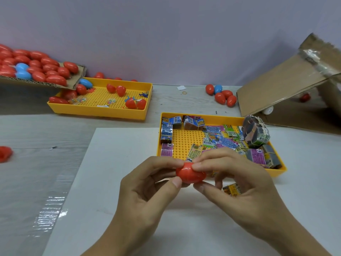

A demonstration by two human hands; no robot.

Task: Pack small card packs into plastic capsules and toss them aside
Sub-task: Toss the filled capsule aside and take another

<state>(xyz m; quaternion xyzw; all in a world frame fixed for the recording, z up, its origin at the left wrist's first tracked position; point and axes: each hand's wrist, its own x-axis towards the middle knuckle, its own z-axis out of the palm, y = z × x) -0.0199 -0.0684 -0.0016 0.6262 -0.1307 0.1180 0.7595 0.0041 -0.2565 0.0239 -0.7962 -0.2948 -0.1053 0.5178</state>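
Both hands pinch one red capsule (191, 172) just in front of the yellow card tray (185, 140): left hand (147, 189) with thumb and fingertips clamped on its left end, right hand (239, 183) clamped on its right end (seam not discernible). Card packs (219, 140) lie inside the tray; one loose pack (232, 189) sits just in front of it, under the right hand

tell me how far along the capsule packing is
Done: four red and one blue capsule lie tossed by the cardboard flap. In hand: left hand and right hand grip one red capsule. Left: many card packs in the yellow tray.
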